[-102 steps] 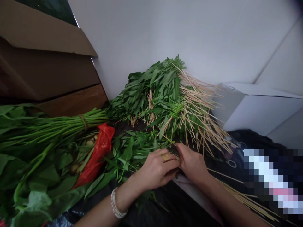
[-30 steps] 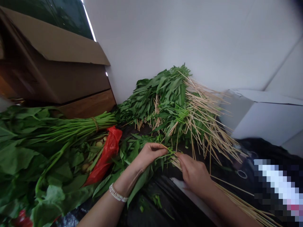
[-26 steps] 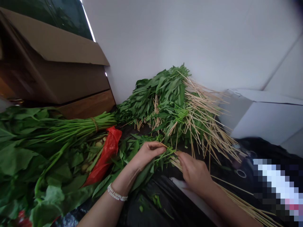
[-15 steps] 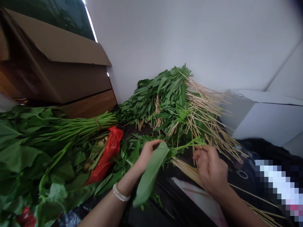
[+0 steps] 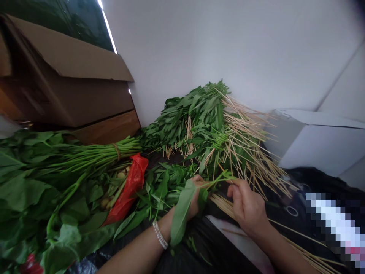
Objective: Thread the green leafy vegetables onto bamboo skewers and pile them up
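My left hand (image 5: 194, 203) is closed around a few leafy green stems (image 5: 218, 179), its fingers partly hidden by a broad leaf (image 5: 182, 215) that hangs in front of the wrist. From the right, my right hand (image 5: 248, 205) pinches the cut end of those stems between thumb and forefinger. Whether a skewer is also in this pinch, I cannot tell. Below both hands lie loose bamboo skewers (image 5: 224, 205) on black plastic. Beyond them rises a pile of skewered greens (image 5: 196, 106), with bare skewer ends (image 5: 253, 148) pointing right.
A tied bundle of large-leaved greens (image 5: 94, 154) lies at left beside a red plastic bag (image 5: 128, 194). Loose leaves (image 5: 162, 186) sit left of my hands. An open cardboard box (image 5: 76, 95) stands at back left, a white box (image 5: 322, 144) at right, against a white wall.
Both hands have shifted slightly, the left one to the right and lower, the right one to the left. The stems stay held between them, and the broad leaf now hangs more upright.
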### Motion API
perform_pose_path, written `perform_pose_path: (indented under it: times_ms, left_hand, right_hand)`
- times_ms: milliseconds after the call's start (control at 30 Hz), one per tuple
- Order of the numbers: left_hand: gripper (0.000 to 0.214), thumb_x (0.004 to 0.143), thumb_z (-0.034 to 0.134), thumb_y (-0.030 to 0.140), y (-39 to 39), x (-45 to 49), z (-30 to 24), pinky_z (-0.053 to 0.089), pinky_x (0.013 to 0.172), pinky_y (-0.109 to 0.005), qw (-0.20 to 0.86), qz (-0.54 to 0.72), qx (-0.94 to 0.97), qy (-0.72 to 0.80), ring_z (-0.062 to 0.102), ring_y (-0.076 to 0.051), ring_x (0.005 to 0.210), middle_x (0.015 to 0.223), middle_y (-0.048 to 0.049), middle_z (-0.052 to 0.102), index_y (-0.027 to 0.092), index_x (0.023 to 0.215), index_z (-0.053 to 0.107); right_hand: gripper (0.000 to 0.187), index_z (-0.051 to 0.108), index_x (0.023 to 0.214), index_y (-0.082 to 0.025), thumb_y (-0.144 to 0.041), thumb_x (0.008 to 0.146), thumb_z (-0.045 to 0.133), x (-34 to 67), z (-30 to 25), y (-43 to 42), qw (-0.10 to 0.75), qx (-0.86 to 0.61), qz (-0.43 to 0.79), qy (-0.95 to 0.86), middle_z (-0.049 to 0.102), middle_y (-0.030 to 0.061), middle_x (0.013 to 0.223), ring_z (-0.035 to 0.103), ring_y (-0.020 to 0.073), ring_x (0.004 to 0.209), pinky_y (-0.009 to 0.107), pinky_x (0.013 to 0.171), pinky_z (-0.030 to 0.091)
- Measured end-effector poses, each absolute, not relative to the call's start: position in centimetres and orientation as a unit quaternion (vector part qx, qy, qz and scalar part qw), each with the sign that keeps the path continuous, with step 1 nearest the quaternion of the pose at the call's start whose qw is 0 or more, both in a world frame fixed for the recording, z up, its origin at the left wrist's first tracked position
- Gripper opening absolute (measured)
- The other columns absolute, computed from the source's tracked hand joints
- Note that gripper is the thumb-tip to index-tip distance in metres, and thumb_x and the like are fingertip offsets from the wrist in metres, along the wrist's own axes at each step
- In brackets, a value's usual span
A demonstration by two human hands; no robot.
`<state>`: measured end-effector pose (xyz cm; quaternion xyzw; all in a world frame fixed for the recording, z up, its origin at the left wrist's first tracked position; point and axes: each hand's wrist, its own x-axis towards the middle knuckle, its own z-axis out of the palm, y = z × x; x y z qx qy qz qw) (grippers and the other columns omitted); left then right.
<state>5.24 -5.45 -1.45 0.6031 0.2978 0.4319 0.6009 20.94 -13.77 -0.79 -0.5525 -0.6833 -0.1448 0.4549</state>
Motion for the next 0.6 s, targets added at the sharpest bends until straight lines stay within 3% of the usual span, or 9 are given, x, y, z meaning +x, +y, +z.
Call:
perform_pose_path:
  times_ms: [133,333,600]
  left_hand:
    - [0.023,0.071,0.071,0.017,-3.6,4.3,-1.0,0.044,0.084,-0.03,0.473,0.485,0.669,0.305,0.06,-0.021,0.088,0.089,-0.005,0.071,0.023,0.093,0.075]
    - [0.034,0.063,0.08,0.022,-1.8,1.7,0.2,0.047,0.068,-0.022,0.693,0.495,0.427,0.304,0.063,-0.013,0.071,0.077,-0.0039,0.07,0.015,0.096,0.073]
    - [0.032,0.064,0.082,0.018,-2.5,1.7,0.5,0.048,0.069,-0.018,0.755,0.449,0.397,0.265,0.062,-0.009,0.073,0.081,-0.0037,0.07,0.014,0.095,0.074]
  right_hand:
    - [0.022,0.053,0.106,-0.017,-0.019,0.095,0.033,20.8,-0.8,-13.8,0.453,-0.549,-0.15,-0.687,0.062,-0.0023,0.067,0.062,0.0102,0.053,0.02,0.054,0.045]
    - [0.024,0.056,0.106,-0.016,-0.018,0.095,0.035,20.5,-1.2,-13.3,0.421,-0.531,-0.154,-0.719,0.068,0.0017,0.076,0.065,0.0118,0.061,0.021,0.058,0.048]
    - [0.03,0.056,0.11,-0.015,-0.011,0.091,0.033,20.4,-2.3,-12.8,0.346,-0.547,-0.149,-0.748,0.07,0.0079,0.094,0.069,0.0163,0.078,0.026,0.07,0.054]
